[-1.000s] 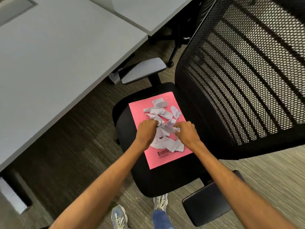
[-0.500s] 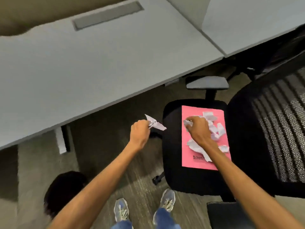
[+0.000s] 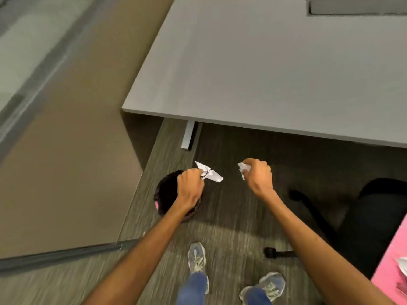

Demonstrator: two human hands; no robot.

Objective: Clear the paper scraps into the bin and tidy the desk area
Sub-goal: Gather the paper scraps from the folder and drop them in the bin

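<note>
My left hand is closed on a bunch of white paper scraps and hovers over the right rim of a round black bin on the floor. To its right, my right hand is closed on another small wad of white scraps, held over the carpet beside the bin. At the far right edge lies a pink folder with a few scraps still on it, resting on the black chair seat.
A grey desk fills the upper right, its front edge above my hands and one leg behind the bin. A tan partition panel stands to the left of the bin. My shoes are on the carpet below.
I have turned left from the chair toward the bin. Both hands left the pink folder carrying scraps, and the left hand now hangs over the bin.
</note>
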